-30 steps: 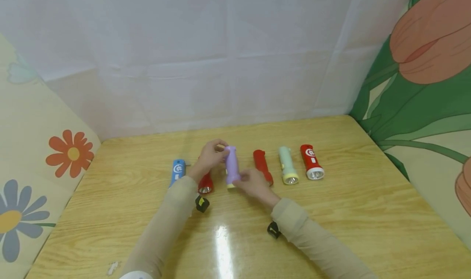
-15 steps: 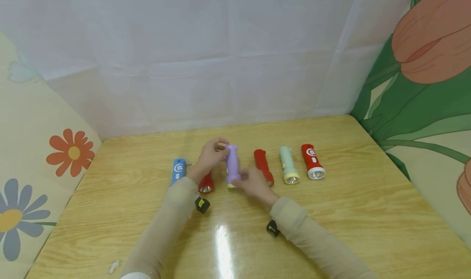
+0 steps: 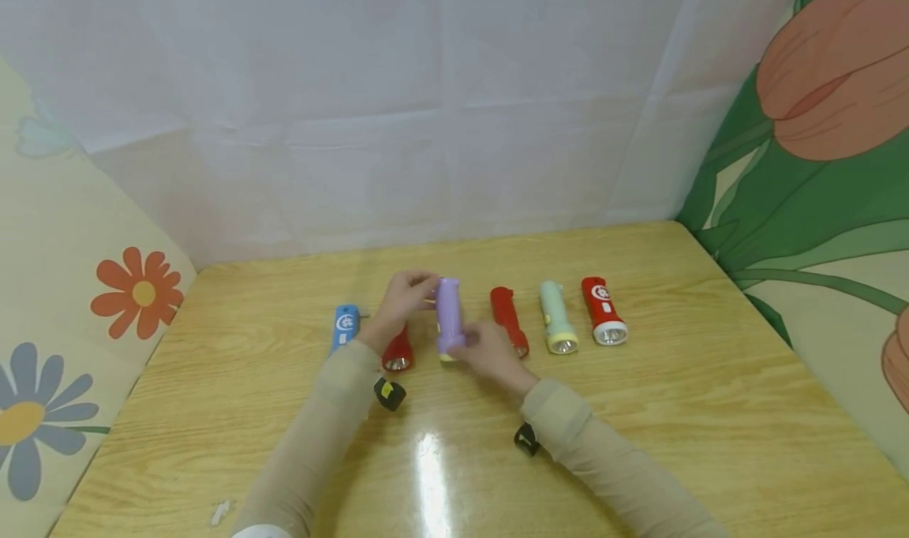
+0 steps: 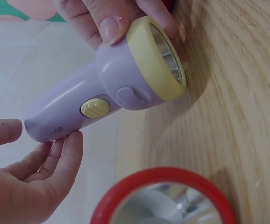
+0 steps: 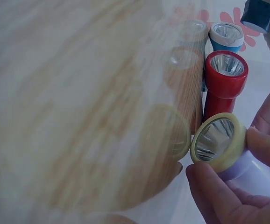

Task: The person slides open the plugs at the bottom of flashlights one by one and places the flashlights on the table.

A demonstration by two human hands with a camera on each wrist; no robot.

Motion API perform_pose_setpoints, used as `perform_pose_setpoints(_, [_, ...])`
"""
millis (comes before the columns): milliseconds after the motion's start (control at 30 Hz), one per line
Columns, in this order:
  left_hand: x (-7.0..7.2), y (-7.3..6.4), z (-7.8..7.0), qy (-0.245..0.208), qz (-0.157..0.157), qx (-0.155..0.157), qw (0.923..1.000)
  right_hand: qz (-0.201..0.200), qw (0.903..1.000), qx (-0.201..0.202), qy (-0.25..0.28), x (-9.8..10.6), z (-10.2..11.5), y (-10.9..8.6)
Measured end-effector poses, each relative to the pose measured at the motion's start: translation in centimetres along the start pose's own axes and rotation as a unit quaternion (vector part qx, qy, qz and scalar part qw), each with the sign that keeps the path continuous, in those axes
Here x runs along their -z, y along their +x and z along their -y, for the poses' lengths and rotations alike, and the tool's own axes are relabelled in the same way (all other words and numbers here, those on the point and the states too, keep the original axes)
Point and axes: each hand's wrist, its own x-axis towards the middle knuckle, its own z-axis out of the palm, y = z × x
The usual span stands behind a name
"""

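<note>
A purple flashlight (image 3: 449, 309) with a yellow head ring lies on the table, its lens end toward me. My right hand (image 3: 491, 355) pinches it at that end; in the right wrist view, thumb and fingers (image 5: 214, 189) are on either side of the yellow ring (image 5: 236, 151). Beside the tail is my left hand (image 3: 399, 303). In the left wrist view its relaxed fingers (image 4: 69, 154) touch the purple body, while the thumb (image 4: 6, 130) stands just off the tail end. A yellow switch (image 4: 95, 108) shows on the side. A red flashlight (image 3: 398, 353) lies partly hidden under my left wrist.
A blue flashlight (image 3: 346, 326) lies at the left, partly covered by the left sleeve. Right of my hands are a red flashlight (image 3: 506, 313), a mint green one (image 3: 555, 313) and a red one with a white ring (image 3: 600, 305). A white cloth (image 3: 440, 128) hangs behind the table.
My left thumb and fingers have loosened from the tail of the purple flashlight and drawn slightly left. The right hand keeps its pinch on the lens end.
</note>
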Motion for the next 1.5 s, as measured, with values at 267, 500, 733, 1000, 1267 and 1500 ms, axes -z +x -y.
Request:
perform_pose_setpoints(267, [0.0,-0.1,-0.2,-0.004,-0.003,-0.001,1.0,-0.005,1.0,0.007,-0.004,0.1,0.0,0.0])
perform_pose_setpoints(500, [0.1,-0.1,0.1,0.012,0.001,-0.018,0.9998,-0.001,0.9999,-0.008,0.007,0.0,0.1,-0.1])
perform_pose_setpoints(733, [0.1,-0.3,0.1,0.026,0.0,-0.042,0.9988,0.002,0.9998,-0.018,0.009,-0.1,0.0,-0.1])
perform_pose_setpoints(1000, [-0.2,-0.6,0.1,0.023,-0.006,-0.063,0.9977,0.025,0.998,-0.045,0.038,0.1,0.0,0.0])
perform_pose_setpoints(1267, [-0.3,-1.2,0.1,0.04,-0.01,-0.073,0.9965,0.031,0.9972,-0.043,0.052,0.2,0.2,0.1])
perform_pose_setpoints(1500, [0.0,-1.6,0.1,0.045,-0.003,-0.089,0.995,0.041,0.9977,-0.033,0.041,0.2,0.3,0.3])
